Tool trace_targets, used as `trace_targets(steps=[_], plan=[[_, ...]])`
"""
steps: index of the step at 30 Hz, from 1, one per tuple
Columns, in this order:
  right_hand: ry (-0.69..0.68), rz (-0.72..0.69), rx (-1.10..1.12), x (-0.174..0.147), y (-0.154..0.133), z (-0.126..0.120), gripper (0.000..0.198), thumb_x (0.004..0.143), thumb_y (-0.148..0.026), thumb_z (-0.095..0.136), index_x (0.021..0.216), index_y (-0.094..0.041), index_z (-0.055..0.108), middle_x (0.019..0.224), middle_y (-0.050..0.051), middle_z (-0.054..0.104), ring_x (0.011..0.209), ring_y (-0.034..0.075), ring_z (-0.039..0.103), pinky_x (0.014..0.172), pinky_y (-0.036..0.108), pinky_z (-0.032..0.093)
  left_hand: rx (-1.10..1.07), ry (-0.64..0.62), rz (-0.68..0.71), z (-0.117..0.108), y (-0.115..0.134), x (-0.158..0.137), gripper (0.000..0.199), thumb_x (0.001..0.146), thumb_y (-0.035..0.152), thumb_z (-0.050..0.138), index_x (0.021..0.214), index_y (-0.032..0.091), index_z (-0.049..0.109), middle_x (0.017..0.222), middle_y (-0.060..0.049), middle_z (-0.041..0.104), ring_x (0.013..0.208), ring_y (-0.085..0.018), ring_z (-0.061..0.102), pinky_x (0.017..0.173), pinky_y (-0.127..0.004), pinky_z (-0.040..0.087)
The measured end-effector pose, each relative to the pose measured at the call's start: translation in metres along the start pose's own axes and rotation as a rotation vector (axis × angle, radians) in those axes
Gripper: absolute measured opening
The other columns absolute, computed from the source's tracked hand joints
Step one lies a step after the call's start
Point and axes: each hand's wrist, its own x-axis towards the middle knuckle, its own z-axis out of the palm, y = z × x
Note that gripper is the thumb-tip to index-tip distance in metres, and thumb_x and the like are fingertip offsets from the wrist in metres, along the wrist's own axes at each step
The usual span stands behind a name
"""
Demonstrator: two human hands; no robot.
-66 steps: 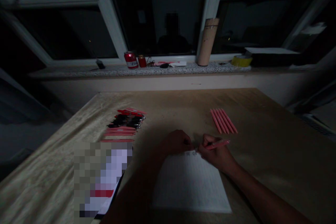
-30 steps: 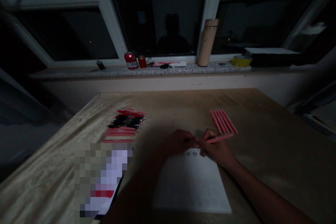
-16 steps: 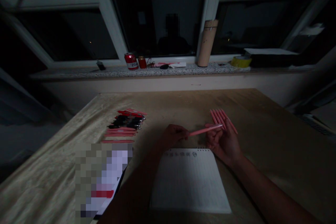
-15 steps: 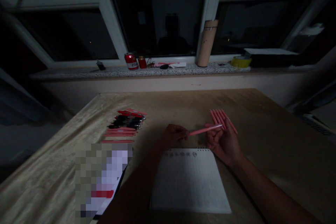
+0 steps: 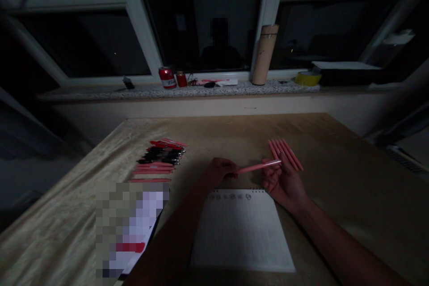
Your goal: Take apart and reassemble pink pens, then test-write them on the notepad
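Note:
A pink pen (image 5: 256, 166) is held nearly level above the top edge of a spiral notepad, its right end slightly higher. My left hand (image 5: 221, 173) is closed on the pen's left end in a pinch. At the other end, the thumb and fingers of my right hand (image 5: 286, 183) close round the pen, palm partly turned up. Just beyond that hand lies a row of several pink pens (image 5: 284, 152), side by side and slanted. The lined notepad (image 5: 243, 237) rests between my forearms, with small drawn marks along its top.
Several red, black and pink pens (image 5: 161, 156) lie in a stack on the left of the cloth-covered table (image 5: 228, 132). Nearer stands a blurred-out bright screen or sheet (image 5: 144, 219). A sill behind carries a red can (image 5: 167, 77), a tall flask (image 5: 265, 56) and yellow tape (image 5: 307, 79).
Both hands and the pink pen have shifted slightly left. The right hand's thumb has moved away from the row, showing more of its pens.

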Motion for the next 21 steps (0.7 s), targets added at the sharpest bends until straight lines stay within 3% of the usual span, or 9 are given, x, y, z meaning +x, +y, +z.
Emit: trace_targets(steps=[10,14,21], plan=[[0.046,-0.043,-0.203,-0.0027,-0.0021,0.0052,0.044,0.077,-0.061,0.053,0.078,-0.020,0.069,0.057,0.000,0.059,0.041,0.010,0.043,0.047,0.025,0.042,-0.062,0.003,0.019,-0.0002,-0.0002,0.0008,0.028,0.066,0.038,0.066,0.062,0.011,0.064,0.054,0.000,0.057,0.049,-0.007,0.045,0.050,-0.021,0.032],[0.048,-0.035,-0.186,-0.0021,-0.0027,0.0049,0.050,0.076,-0.065,0.051,0.080,-0.019,0.069,0.059,0.001,0.059,0.043,0.010,0.044,0.046,0.025,0.042,-0.033,-0.009,0.018,-0.0008,0.0012,-0.0005,0.027,0.067,0.037,0.066,0.065,0.010,0.065,0.057,-0.001,0.058,0.051,-0.007,0.046,0.051,-0.021,0.032],[0.037,-0.097,-0.193,0.0014,0.0049,0.0029,0.026,0.073,-0.038,0.070,0.089,-0.018,0.068,0.060,-0.004,0.056,0.043,0.006,0.042,0.045,0.021,0.044,0.093,-0.043,0.043,-0.0024,-0.0033,0.0004,0.033,0.066,0.043,0.067,0.072,0.010,0.068,0.062,-0.003,0.062,0.053,-0.008,0.047,0.052,-0.020,0.034]])
